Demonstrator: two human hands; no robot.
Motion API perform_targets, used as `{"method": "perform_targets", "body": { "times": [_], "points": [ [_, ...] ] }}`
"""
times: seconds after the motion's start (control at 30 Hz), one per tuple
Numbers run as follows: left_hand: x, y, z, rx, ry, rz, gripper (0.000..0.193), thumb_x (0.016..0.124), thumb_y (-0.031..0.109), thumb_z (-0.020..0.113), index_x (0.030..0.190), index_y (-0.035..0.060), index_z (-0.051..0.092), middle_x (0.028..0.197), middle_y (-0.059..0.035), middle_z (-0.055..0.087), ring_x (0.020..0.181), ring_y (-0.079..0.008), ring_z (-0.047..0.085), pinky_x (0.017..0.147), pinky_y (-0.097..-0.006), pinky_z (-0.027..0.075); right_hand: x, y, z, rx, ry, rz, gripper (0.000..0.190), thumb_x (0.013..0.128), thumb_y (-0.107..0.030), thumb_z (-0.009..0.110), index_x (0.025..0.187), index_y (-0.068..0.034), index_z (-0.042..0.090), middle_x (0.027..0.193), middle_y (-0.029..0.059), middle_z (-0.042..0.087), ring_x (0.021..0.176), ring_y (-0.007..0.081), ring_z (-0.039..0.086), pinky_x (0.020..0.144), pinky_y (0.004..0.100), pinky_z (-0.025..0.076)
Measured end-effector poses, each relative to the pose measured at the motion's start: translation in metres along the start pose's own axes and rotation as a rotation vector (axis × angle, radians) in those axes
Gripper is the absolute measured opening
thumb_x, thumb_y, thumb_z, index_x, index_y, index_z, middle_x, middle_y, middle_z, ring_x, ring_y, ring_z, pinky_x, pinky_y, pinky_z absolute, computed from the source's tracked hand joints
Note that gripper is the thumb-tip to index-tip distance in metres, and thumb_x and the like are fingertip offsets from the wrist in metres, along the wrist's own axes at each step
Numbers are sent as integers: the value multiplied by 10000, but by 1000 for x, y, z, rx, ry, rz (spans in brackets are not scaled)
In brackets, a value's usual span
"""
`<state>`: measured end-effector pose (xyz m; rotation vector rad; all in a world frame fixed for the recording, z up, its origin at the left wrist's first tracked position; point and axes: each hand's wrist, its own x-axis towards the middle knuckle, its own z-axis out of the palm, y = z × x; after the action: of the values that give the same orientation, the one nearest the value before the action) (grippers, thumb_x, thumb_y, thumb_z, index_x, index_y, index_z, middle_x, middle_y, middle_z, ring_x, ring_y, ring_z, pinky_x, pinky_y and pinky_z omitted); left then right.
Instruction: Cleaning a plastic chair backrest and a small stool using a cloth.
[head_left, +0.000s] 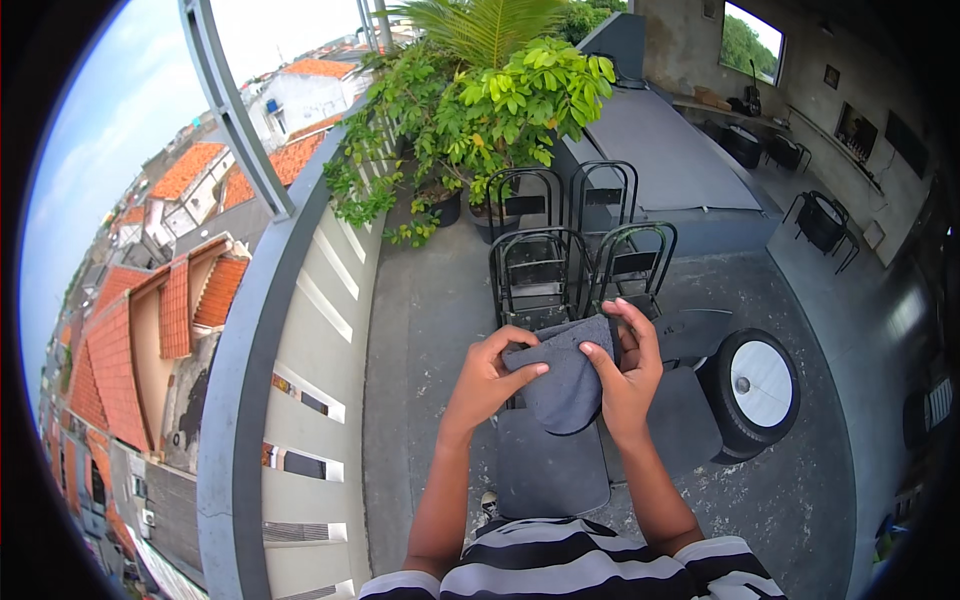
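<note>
A folded dark grey cloth is held up between both hands, over a grey chair seat. My left hand grips its left edge, the thumb in front and the fingers behind or along the top. On the other side my right hand pinches the cloth with the thumb on its front face; the raised fingers are partly behind it. The lower end of the cloth hangs free in a rounded flap. A second grey seat is partly hidden behind my right forearm.
Several black metal-framed chairs stand ahead. A tyre table with a round white top stands to the right. Along the left runs a parapet with a blue-grey top rail, rooftops beyond. Potted plants and a grey-covered platform are farther back.
</note>
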<state>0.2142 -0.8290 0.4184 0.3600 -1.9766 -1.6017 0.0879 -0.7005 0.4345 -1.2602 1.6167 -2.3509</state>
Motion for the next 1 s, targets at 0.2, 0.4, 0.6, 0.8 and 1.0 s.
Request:
{"method": "perform_targets", "body": {
  "times": [0.2, 0.4, 0.6, 0.8, 1.0],
  "points": [
    [3, -12, -11, -175, 193, 111, 444, 738, -57, 688, 1129, 36, 496, 973, -69, 610, 924, -105, 585, 795, -236, 462, -9, 47, -29, -149, -625, 741, 757, 677, -105, 804, 1305, -5, 393, 909, 86, 626, 894, 144, 580, 776, 272, 467],
    [-16, -42, 11, -695, 185, -127, 429, 811, 36, 656, 1203, -12, 487, 1094, -128, 603, 1012, -176, 591, 893, -306, 464, -31, 46, -11, 187, -269, 370, 554, 790, 26, 668, 1256, -33, 374, 922, 85, 606, 897, 120, 587, 791, 266, 469],
    [-21, -50, 24, -718, 168, -495, 395, 877, 123, 613, 1221, -26, 489, 1153, -127, 584, 1038, -205, 586, 878, -337, 483, -36, 40, -22, 118, -247, 502, 639, 814, 27, 632, 1376, -94, 356, 1079, 119, 602, 850, 137, 613, 750, 238, 481],
    [-33, -77, 17, -890, -44, -651, 472, 890, 144, 612, 1291, -15, 422, 1195, -130, 561, 1080, -220, 573, 915, -357, 480, -44, 53, -47, 134, -557, 673, 532, 779, 8, 670, 1286, -83, 537, 1199, 57, 559, 977, 91, 540, 813, 211, 435],
    [-47, -108, 35, -891, -71, -598, 613, 891, 121, 601, 1418, 66, 292, 1285, -144, 507, 1128, -226, 547, 929, -366, 468, -70, 58, -66, -23, -551, 796, 677, 768, 13, 682, 1383, -126, 434, 1216, 63, 505, 1021, 131, 492, 922, 236, 391]
  ]
}}
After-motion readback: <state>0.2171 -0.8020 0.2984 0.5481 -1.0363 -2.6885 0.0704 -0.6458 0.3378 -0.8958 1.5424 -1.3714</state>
